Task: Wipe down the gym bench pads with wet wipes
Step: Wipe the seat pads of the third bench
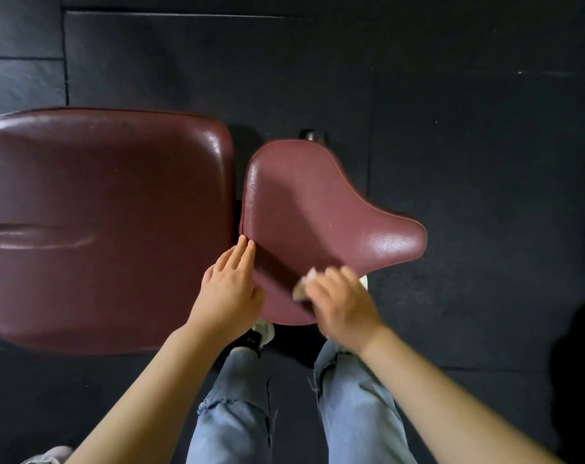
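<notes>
Two dark red gym bench pads lie below me. The large back pad (107, 222) fills the left. The smaller seat pad (317, 209) sits to its right, narrowing toward the right. My left hand (232, 289) rests flat with straight fingers at the seat pad's near left edge, by the gap between the pads. My right hand (343, 306), blurred by motion, holds a crumpled whitish wet wipe (306, 284) against the seat pad's near edge. A darker streak runs across the pad from my left fingertips toward the wipe.
Black rubber floor mats (451, 128) surround the bench. A metal part of the frame (312, 134) shows beyond the seat pad. My legs in light blue jeans (237, 413) and a white shoe (264, 331) stand under the pad's near edge.
</notes>
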Motion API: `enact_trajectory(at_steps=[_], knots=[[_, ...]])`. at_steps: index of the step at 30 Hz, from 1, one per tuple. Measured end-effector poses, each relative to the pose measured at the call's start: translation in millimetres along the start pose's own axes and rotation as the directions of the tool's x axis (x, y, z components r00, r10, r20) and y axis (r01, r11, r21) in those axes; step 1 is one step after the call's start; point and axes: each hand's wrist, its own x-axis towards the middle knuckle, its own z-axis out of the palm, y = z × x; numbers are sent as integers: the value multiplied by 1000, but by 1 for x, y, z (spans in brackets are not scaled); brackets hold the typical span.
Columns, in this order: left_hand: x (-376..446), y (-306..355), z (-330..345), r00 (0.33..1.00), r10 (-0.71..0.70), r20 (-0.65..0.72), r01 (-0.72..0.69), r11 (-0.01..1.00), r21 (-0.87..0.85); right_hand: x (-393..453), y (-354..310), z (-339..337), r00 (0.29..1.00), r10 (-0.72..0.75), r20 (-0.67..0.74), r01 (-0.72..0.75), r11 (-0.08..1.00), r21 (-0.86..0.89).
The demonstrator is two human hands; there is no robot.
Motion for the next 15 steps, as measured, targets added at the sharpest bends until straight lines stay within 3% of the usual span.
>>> enact_trajectory(at_steps=[2,5,8,11,15], knots=[[0,0,0,1000,-2,14,2,1000,8,-32,1,3,999,-52,16,52,998,-32],[1,1,3,999,-10,33,10,1000,11,17,22,-8,998,-65,15,66,997,-47],[1,3,5,998,-32,46,32,999,16,118,48,-26,986,71,-148,-98,977,-187],[2,8,4,997,-50,57,50,999,7,175,69,-42,924,317,-214,-352,924,-150],[4,15,0,995,-74,73,75,997,-11,107,47,-27,912,347,-220,-370,926,-72]])
